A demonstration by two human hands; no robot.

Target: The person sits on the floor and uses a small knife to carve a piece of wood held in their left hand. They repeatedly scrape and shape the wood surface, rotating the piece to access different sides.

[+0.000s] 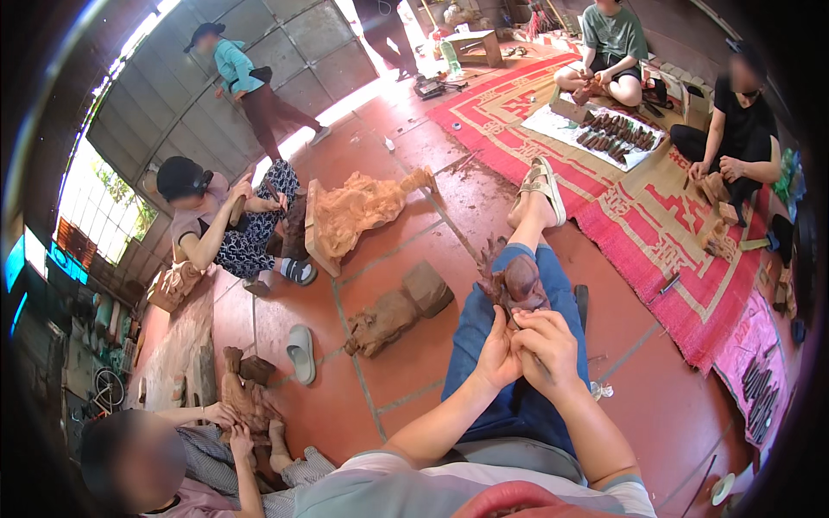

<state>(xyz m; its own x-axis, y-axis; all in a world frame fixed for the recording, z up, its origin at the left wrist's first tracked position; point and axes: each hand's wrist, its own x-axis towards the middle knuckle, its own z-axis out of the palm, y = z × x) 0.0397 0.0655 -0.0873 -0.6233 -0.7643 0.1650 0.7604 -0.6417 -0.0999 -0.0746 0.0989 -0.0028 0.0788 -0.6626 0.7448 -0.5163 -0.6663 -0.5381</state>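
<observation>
A dark reddish-brown carved wooden figure [522, 278] rests on my lap, its rounded part facing up and a rough, branching part at its far left. My left hand [497, 352] is closed at the near end of the carving, thumb laid along it. Right beside it, my right hand [549, 347] is curled with its fingertips at the same end. Whatever the right hand grips is hidden by its fingers. The two hands touch each other over my blue trousers [471, 354].
A blocky wood carving [393, 315] and a grey slipper [300, 354] lie on the tiles to my left. Beyond stands a large orange-brown carving [358, 211]. Co-workers sit at left and far right. A red patterned mat [622, 250] holds a white cloth [553, 129] with several tools.
</observation>
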